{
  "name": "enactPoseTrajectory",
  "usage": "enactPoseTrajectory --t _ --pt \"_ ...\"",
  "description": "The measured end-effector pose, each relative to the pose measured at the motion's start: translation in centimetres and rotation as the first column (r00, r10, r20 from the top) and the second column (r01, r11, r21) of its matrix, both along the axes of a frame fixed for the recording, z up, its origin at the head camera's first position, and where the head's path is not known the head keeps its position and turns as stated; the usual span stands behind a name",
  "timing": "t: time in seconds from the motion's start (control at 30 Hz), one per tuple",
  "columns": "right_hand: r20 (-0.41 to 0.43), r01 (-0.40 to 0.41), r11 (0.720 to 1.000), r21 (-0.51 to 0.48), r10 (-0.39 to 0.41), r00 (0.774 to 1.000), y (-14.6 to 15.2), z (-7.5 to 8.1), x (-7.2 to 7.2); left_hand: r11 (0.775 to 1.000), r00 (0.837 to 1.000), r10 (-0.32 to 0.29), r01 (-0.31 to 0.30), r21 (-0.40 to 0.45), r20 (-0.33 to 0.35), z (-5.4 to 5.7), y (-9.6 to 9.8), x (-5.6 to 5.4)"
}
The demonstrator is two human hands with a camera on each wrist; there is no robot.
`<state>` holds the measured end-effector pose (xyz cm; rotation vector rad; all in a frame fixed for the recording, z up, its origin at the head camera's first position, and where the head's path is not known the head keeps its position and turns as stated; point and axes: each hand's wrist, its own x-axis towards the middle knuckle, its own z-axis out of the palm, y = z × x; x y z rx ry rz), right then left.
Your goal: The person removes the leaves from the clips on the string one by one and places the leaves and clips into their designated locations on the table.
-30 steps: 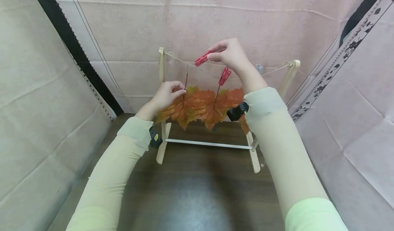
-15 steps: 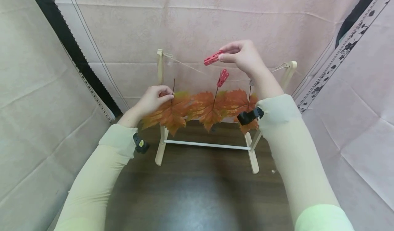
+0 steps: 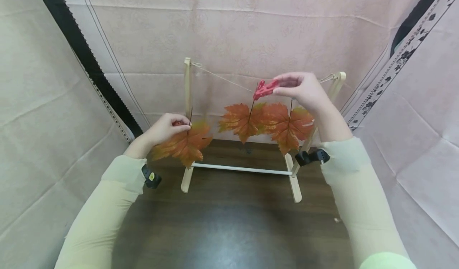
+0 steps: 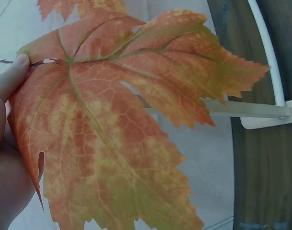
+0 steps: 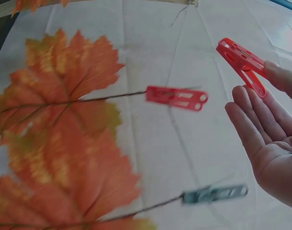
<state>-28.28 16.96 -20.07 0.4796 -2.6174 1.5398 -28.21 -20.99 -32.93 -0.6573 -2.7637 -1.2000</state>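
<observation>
Three orange-and-yellow artificial maple leaves appeared at a small wooden rack, two hanging from its string (image 3: 222, 79) and one held by a person. The left hand (image 3: 161, 131) pinched the stem of the held maple leaf (image 3: 190, 143) between thumb and fingers, low in front of the rack's left post (image 3: 188, 83), well apart from the other two. The right hand (image 3: 305, 89) pinched a red plastic clothespin (image 5: 241, 64) by its handle ends, near the middle of the string; the two hands were well apart. Just beside that clothespin, a second red clothespin (image 5: 177, 98) gripped the stem of the middle maple leaf (image 3: 244, 119) at the string. Next along, a grey-green clothespin (image 5: 215, 194) held the stem of the right-hand maple leaf (image 3: 290, 129), whose edge overlapped its neighbour. Below the leaves, a white crossbar (image 3: 240, 168) joined the rack's wooden feet on a dark wood-grain tabletop (image 3: 215, 221). Pale creased fabric (image 3: 233, 34) hung behind. Both arms wore long pale sleeves, with a small black camera (image 3: 151, 177) at the left wrist and another black camera (image 3: 312, 156) at the right.
</observation>
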Motion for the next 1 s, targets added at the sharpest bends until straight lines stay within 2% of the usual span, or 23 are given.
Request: enactPoseTrajectory --t 0.23,0.37,0.53,0.67,0.77,1.0 --pt "0.045 0.028 0.999 -0.016 -0.027 0.999 3.0 -3.7 1.1 0.996 0.995 -0.08 0.083 -0.045 0.064 -1.7 -0.9 0.5" --pt "0.074 0.04 0.999 -0.023 -0.038 0.997 4.5 -5.4 1.8 0.993 0.99 -0.105 0.11 -0.046 0.097 -2.5 -1.2 0.8" --pt "0.111 0.007 0.997 -0.079 0.002 0.994 5.9 -7.8 2.8 0.987 0.977 -0.143 0.151 -0.044 0.157 -4.0 -1.6 1.1" --pt "0.132 -0.033 0.994 -0.102 0.046 0.99 7.1 -10.3 3.7 0.973 0.963 -0.192 0.211 -0.088 0.188 -5.7 -1.9 1.2" --pt "0.145 -0.056 0.99 -0.129 0.075 0.987 8.0 -12.5 4.3 0.952 0.94 -0.255 0.286 -0.111 0.226 -7.1 -2.2 1.1" --pt "0.225 -0.055 0.988 -0.141 0.087 0.97 10.0 -17.5 5.2 0.891 0.855 -0.397 0.447 -0.085 0.334 -9.3 -2.6 1.6"
